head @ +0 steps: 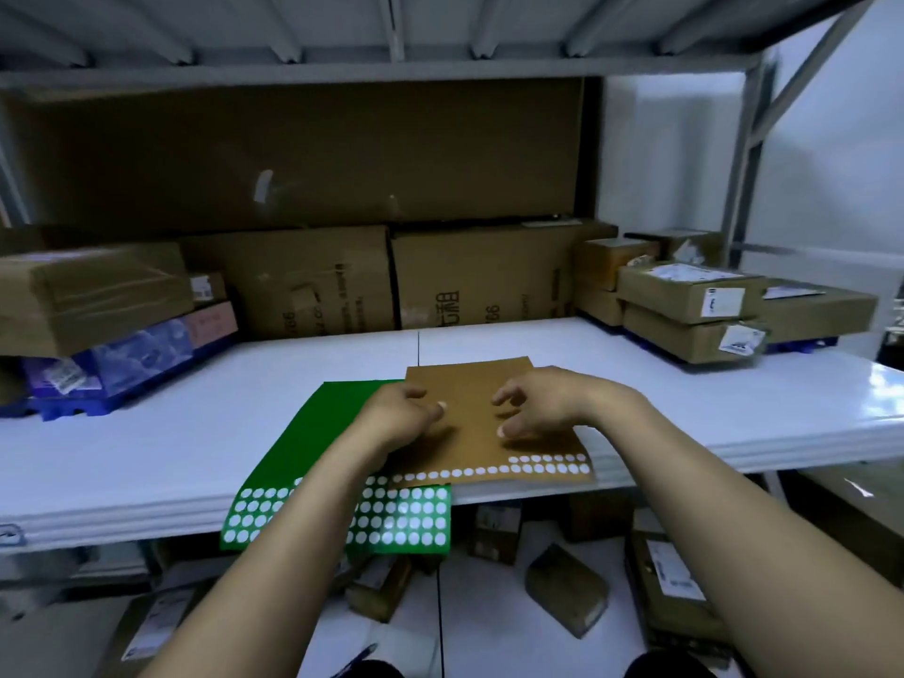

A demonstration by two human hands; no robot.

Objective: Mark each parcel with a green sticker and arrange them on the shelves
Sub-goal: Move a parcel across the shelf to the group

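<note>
Your right hand (pixel 533 408) pins the brown sheet (pixel 469 384) with loosely spread fingertips, probably to steady it, your left hand (pixel 401 413) curls alongside, pinch unclear, and the green sticker sheet (pixel 318 433) lies beneath, leftward.

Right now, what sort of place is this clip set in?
Probably a parcel storeroom or sorting room. Metal shelving holds taped cardboard boxes with shipping labels, more parcels lie on the floor under the white shelf, and a green sticker sheet lies on that shelf.
</note>
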